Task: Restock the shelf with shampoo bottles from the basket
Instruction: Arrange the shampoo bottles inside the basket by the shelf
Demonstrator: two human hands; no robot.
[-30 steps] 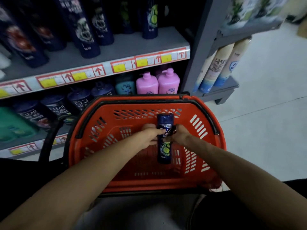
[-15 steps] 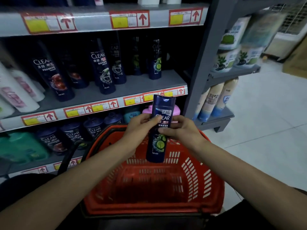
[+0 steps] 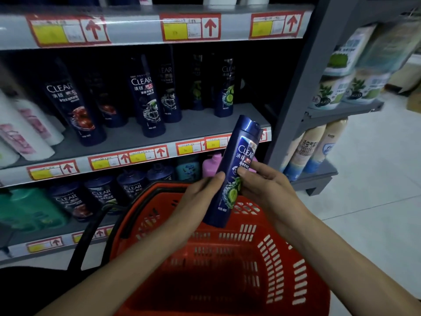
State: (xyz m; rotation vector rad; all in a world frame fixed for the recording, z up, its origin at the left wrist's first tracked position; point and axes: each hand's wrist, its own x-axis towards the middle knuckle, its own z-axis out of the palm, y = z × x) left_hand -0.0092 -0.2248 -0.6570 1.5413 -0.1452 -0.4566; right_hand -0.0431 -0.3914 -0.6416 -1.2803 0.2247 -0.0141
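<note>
A dark blue shampoo bottle [image 3: 237,160] with a green lime picture is held above the red basket [image 3: 284,258], its cap tilted up and to the right. My left hand [image 3: 200,197] grips its left side and my right hand [image 3: 262,181] grips its right side, thumb across the label. The basket's inside looks empty. Behind the bottle runs the middle shelf [image 3: 200,124], where a matching lime bottle [image 3: 226,92] stands at the right end of a row of dark blue bottles.
White and pink bottles [image 3: 25,131] lean at the shelf's left. Pink pump bottles [image 3: 210,164] and more blue bottles sit on the lower shelf. A grey upright post [image 3: 303,87] bounds the shelf on the right, with an end rack of tubes [image 3: 314,149] and pale floor beyond.
Both hands lifted the bottle out of the basket to shelf height. It now tilts with its cap to the right. The view has risen toward the shelves.
</note>
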